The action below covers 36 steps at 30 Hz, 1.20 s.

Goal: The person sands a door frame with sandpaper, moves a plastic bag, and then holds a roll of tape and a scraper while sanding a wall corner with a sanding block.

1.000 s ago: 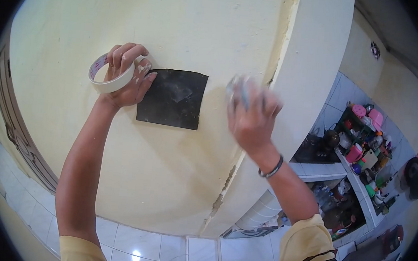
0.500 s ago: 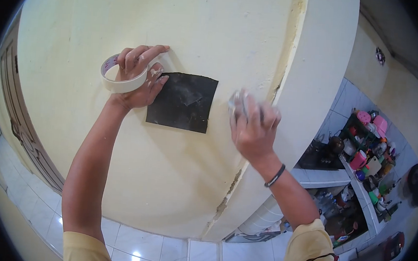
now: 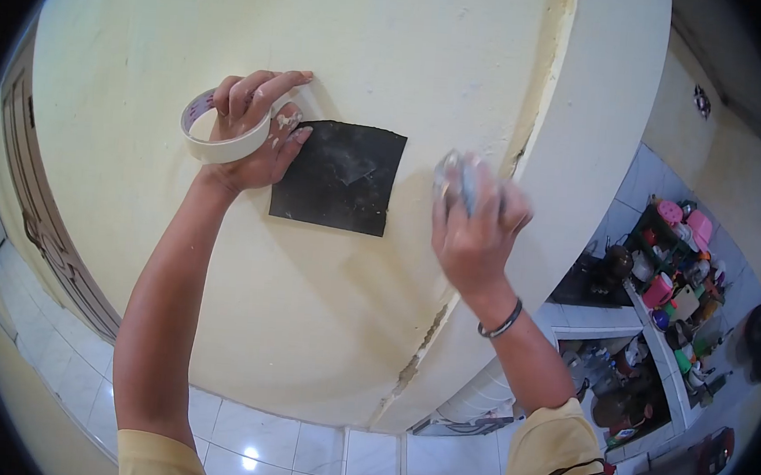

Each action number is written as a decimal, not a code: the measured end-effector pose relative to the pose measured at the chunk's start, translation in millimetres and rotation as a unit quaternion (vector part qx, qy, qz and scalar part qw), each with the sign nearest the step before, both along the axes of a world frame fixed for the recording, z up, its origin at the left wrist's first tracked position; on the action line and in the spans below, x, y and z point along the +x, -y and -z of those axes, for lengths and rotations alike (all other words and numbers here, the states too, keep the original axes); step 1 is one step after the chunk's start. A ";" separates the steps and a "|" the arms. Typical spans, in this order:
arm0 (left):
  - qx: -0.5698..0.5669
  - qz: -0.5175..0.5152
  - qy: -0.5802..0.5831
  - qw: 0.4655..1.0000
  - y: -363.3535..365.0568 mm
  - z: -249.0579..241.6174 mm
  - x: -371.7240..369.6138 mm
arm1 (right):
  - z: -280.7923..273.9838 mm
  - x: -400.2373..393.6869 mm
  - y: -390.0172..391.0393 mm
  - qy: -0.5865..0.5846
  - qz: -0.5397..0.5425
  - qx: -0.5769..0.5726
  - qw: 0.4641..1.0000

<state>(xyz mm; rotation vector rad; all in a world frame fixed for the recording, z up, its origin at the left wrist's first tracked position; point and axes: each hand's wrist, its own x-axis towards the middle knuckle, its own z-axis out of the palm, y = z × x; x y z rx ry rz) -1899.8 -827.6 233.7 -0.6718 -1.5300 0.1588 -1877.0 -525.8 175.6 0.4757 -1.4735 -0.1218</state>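
- Straightened since a second ago, the index finger of the left hand (image 3: 274, 146) points toward the far right; within the last half second, the right hand (image 3: 478, 235) shifts a little farther from the black sheet (image 3: 330, 203).
- The left hand holds a cream roll of tape (image 3: 219, 151), looped around part of the hand, its fingers loosely bent.
- The left thumb touches the far left corner of the black sheet, and pale smears mark the skin near it.
- The black sheet lies flat against the cream wall (image 3: 304, 320), between the two hands, with pale smudges and a small shiny patch on it.
- The right hand closes around a whitish-blue item (image 3: 467, 184), just right of the sheet; blur hides what it is and whether it meets the wall.
- A dark wristband (image 3: 507, 323) circles the right wrist.
- Farther right, a tiled counter (image 3: 595, 319) stands beside crowded kitchenware, a pink mug (image 3: 659, 290) among it.
- At the left is a brown door (image 3: 39, 205); at the near side, a glossy tiled floor (image 3: 364, 466).
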 end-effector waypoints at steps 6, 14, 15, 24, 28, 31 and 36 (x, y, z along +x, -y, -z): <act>-0.003 -0.008 -0.009 1.000 -0.7 -0.7 2.0 | -4.9 -3.8 0.5 -0.015 -0.036 0.015 0.999; 0.003 0.002 -0.014 1.000 0.1 -0.4 -1.9 | -2.4 -1.7 5.7 -0.015 -0.017 -0.018 1.000; -0.003 -0.001 -0.020 1.000 -0.2 -0.7 0.3 | -12.8 -2.1 6.2 -0.024 -0.020 -0.021 0.999; 0.000 0.012 -0.015 1.000 0.2 0.1 -0.7 | -2.8 2.3 10.0 0.001 -0.041 -0.003 0.999; -0.008 -0.011 -0.031 0.999 0.3 0.5 -0.5 | 16.7 4.2 15.6 0.017 -0.048 -0.057 0.997; 0.010 0.013 -0.006 1.000 2.8 1.7 -4.6 | 25.5 2.8 12.4 0.016 -0.060 -0.042 0.997; -0.014 -0.005 -0.030 0.999 1.7 1.1 -3.5 | -0.9 0.0 20.1 0.000 -0.054 -0.074 0.996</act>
